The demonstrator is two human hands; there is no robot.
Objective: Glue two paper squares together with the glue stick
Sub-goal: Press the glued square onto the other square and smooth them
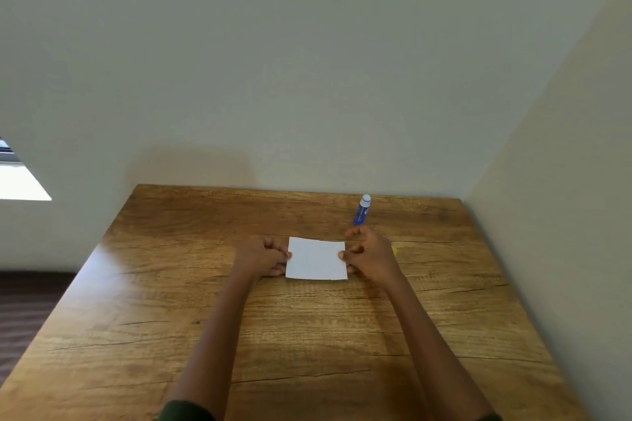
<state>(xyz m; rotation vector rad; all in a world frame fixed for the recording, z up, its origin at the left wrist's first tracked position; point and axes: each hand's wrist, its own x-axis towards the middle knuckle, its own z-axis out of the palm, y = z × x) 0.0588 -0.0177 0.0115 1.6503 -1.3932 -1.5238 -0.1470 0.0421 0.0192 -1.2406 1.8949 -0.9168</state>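
A wooden tabletop carries a white paper square near its middle and a blue glue stick toward the far edge.

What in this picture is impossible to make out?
All in the head view:
- White paper square: one sheet or two stacked, edges too thin to tell.
- Small yellow thing: mostly hidden behind the right hand.
- Blue glue stick with white cap: label too small.
- Left hand: fingertips curl out of sight at the paper's edge.
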